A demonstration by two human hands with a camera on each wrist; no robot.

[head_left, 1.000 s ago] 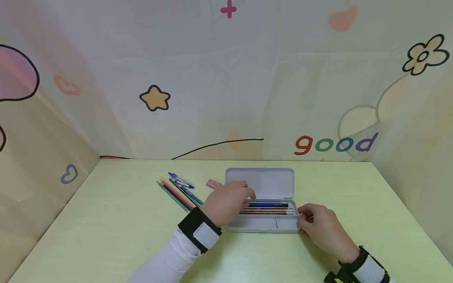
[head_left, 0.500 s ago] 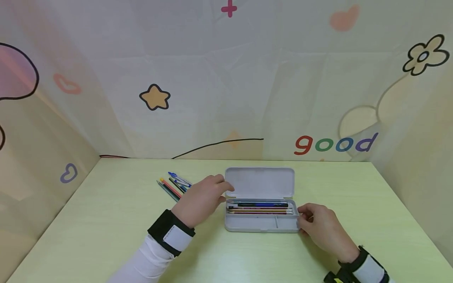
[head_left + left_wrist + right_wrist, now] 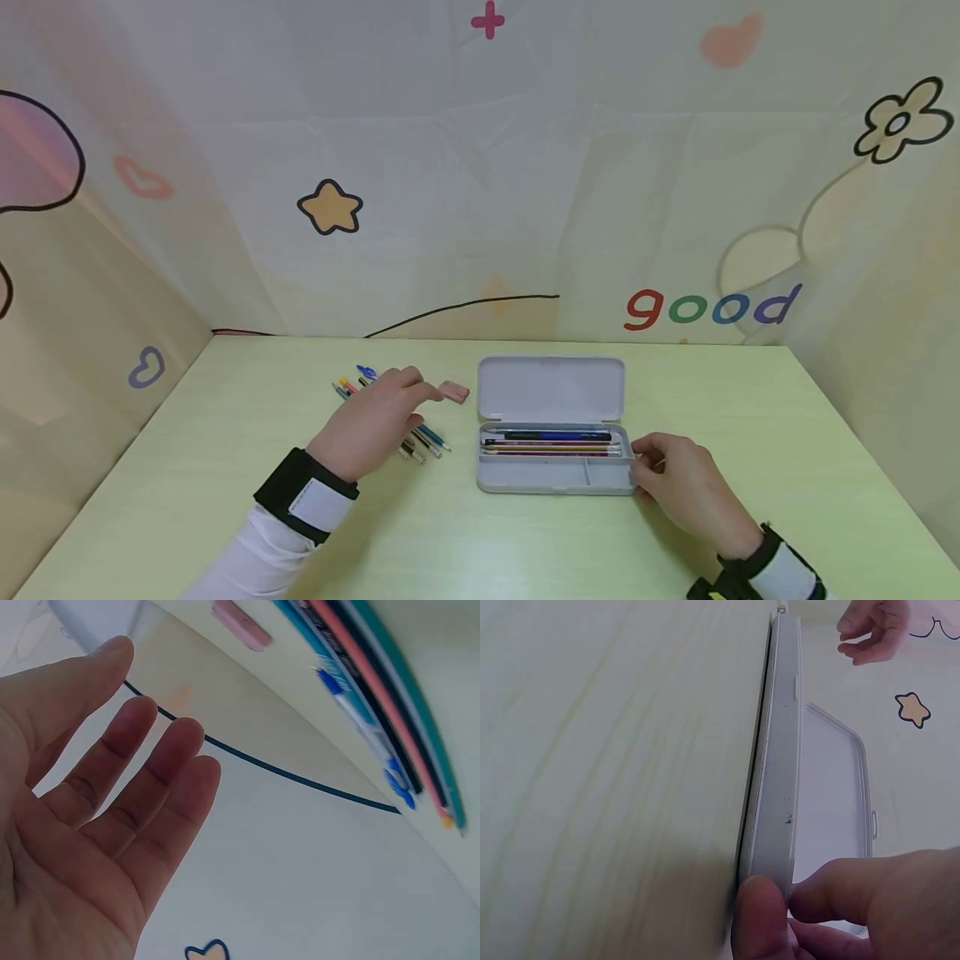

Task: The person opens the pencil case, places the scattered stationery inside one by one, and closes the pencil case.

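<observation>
My left hand (image 3: 372, 425) hovers over a loose bunch of pencils and pens, its fingers relaxed and nothing in its grasp. In the left wrist view the bunch shows a coral pencil (image 3: 375, 686), a teal pencil (image 3: 409, 697) and a blue-and-white pen (image 3: 356, 716). A pink eraser (image 3: 453, 392) lies just beyond its fingertips. My right hand (image 3: 686, 483) pinches the right end of a pale grey pencil case (image 3: 532, 475) between thumb and fingers. The case lies with its lid raised, and several pencils and a pen (image 3: 558, 435) rest in its long rear compartment.
A light wood-grain table (image 3: 480, 550) carries everything. Its back edge meets a printed cloth backdrop (image 3: 480, 167), with more cloth along both sides. The raised case lid (image 3: 551, 387) stands behind the tray. Two small front compartments of the case hold nothing visible.
My left hand has moved left, away from the pencil case to above the loose pencils, uncovering the case's left side and the eraser. My right hand stays at the case's end.
</observation>
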